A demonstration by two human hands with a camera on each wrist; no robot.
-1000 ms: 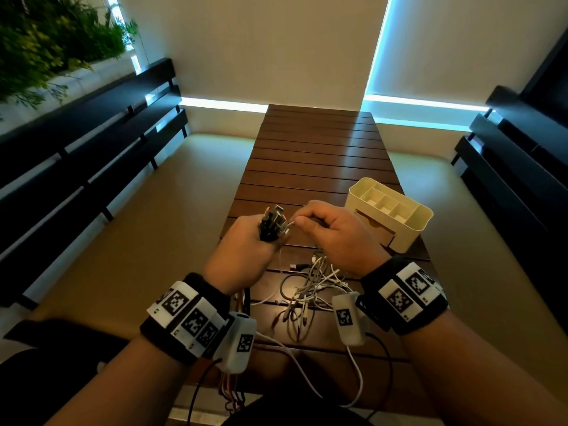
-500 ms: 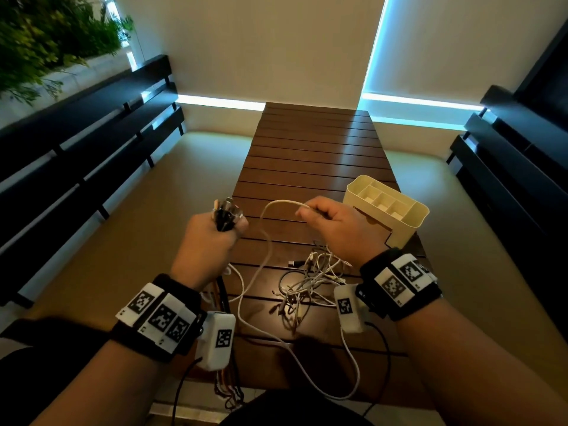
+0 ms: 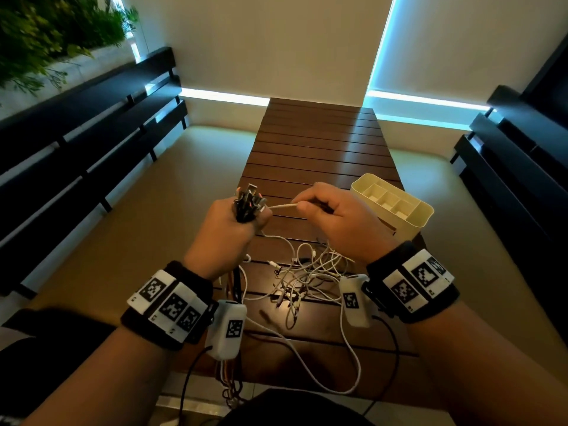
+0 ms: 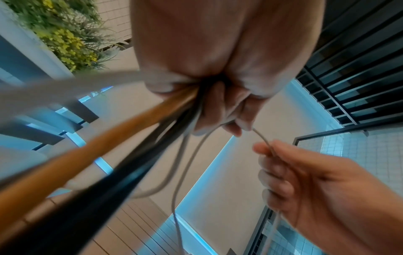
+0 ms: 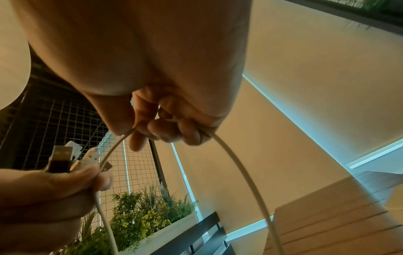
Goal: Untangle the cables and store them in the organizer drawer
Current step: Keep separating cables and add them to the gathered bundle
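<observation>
My left hand (image 3: 233, 229) grips a bundle of cable ends (image 3: 248, 200), the plugs sticking up out of the fist; orange, black and grey cables (image 4: 130, 138) trail down from it. My right hand (image 3: 332, 216) pinches a white cable (image 3: 282, 206) that runs straight across to the left fist. In the right wrist view the white cable (image 5: 240, 165) loops through the curled fingers. A tangle of white cables (image 3: 310, 278) lies on the slatted wooden table (image 3: 319, 142) under both hands. The cream organizer (image 3: 396, 204) stands just right of my right hand, its drawer front hidden.
Dark slatted benches (image 3: 92, 124) run along both sides of the narrow table, with floor between. A planter of green plants (image 3: 52, 35) sits at upper left. The table's far half holds nothing. Wrist-camera leads hang off the near table edge (image 3: 338, 392).
Both hands came back together after spreading apart. The slack loop of white cable between them is now a short, taut stretch, and the left fist moved right and up.
</observation>
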